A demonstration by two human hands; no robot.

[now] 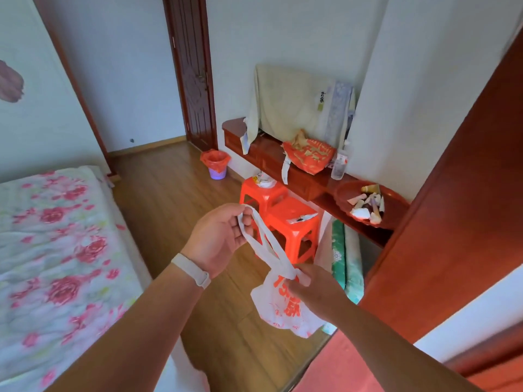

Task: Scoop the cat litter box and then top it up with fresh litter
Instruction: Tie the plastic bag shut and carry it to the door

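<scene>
A white plastic bag (pixel 285 306) with red print hangs in front of me above the wooden floor. My left hand (pixel 218 236) grips one of its handle loops, pulled up and to the left. My right hand (pixel 314 290) pinches the bag at its neck, where the handles meet the body. The bag's lower part bulges; its contents are hidden. No litter box, scoop or litter is in view.
Two red plastic stools (pixel 294 224) stand ahead below a red-brown wall shelf (pixel 305 182). A small purple bin with a red liner (pixel 216 164) sits by the dark door (pixel 195 80). A floral-covered bed (pixel 56 250) lies to the left, a red-brown wardrobe panel (pixel 452 207) to the right.
</scene>
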